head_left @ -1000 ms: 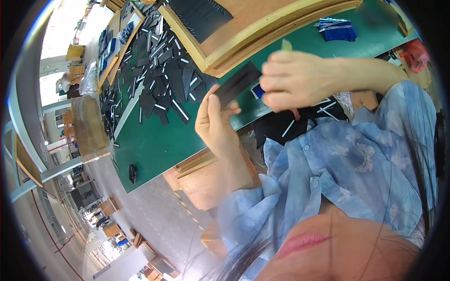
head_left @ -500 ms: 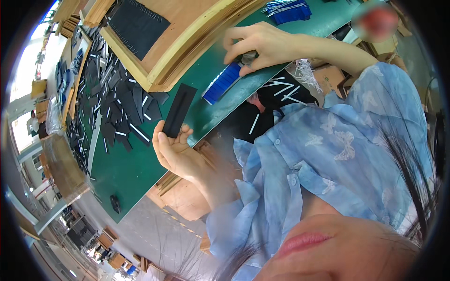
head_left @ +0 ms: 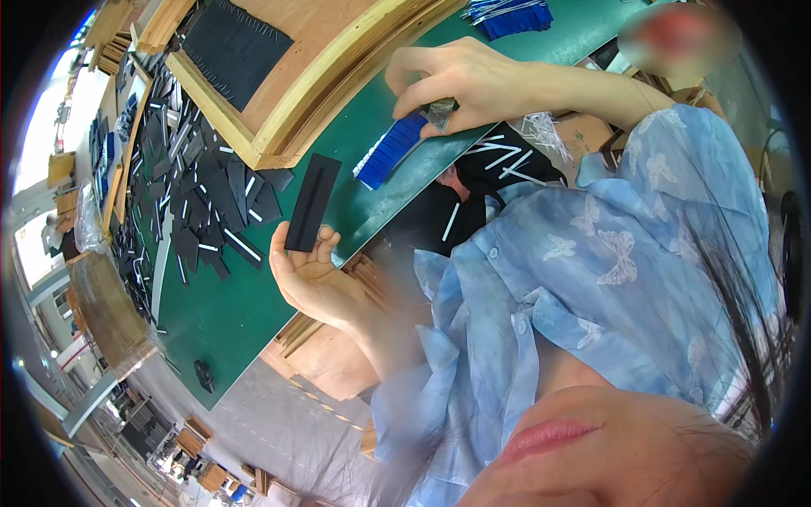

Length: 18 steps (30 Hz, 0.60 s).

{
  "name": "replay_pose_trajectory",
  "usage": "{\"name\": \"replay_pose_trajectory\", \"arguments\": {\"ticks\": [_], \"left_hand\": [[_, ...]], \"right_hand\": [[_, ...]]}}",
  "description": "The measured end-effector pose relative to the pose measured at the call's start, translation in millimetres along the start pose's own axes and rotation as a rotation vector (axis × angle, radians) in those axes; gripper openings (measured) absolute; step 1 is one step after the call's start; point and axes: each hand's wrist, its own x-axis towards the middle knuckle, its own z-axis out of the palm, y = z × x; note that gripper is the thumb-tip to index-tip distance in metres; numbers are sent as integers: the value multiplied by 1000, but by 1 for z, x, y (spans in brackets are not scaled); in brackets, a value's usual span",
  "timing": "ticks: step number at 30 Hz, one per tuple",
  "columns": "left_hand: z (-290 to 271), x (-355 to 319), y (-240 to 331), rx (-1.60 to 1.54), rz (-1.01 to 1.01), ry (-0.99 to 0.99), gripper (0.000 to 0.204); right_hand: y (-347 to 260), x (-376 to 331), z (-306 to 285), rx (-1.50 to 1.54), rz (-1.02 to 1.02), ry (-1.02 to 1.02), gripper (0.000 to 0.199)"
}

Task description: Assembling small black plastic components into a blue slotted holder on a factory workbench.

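Observation:
A flat black strip (head_left: 311, 203) stands up from my left hand (head_left: 314, 275), gripped at its lower end between thumb and fingers. A darker band runs along the strip's length. Across the green table, my right hand (head_left: 469, 80) bends down over a row of overlapping blue strips (head_left: 389, 152). Its thumb and forefinger close round the near end of that row. A small clear, greyish piece (head_left: 440, 111) shows under the palm; I cannot make out what it is.
A wooden frame (head_left: 279, 144) holding a fringed black sheet (head_left: 236, 51) lies beyond my hands. Black pieces and white strips (head_left: 203, 203) are heaped at the left. Another blue bundle (head_left: 511, 17) lies at the far edge. White strips (head_left: 507, 156) rest on black cloth by my lap.
The whole view has shifted slightly. My left hand still holds the black strip, and my right hand stays at the end of the blue strips.

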Motion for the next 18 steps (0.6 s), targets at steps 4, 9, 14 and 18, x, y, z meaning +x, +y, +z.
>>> {"name": "replay_pose_trajectory", "arguments": {"ticks": [4,9,14,18], "left_hand": [[0,1,-2,-18,-2,4,47],[6,1,-3,-82,-40,-52,52],[38,-13,1,-91,-72,-131,59],[40,-16,4,-89,-134,-219,64]], "right_hand": [[-4,2,-8,-118,-143,69,31],[-19,8,-25,-161,-324,93,34],[-30,13,-21,180,-122,133,33],[-31,9,-24,216,-85,146,32]]}}
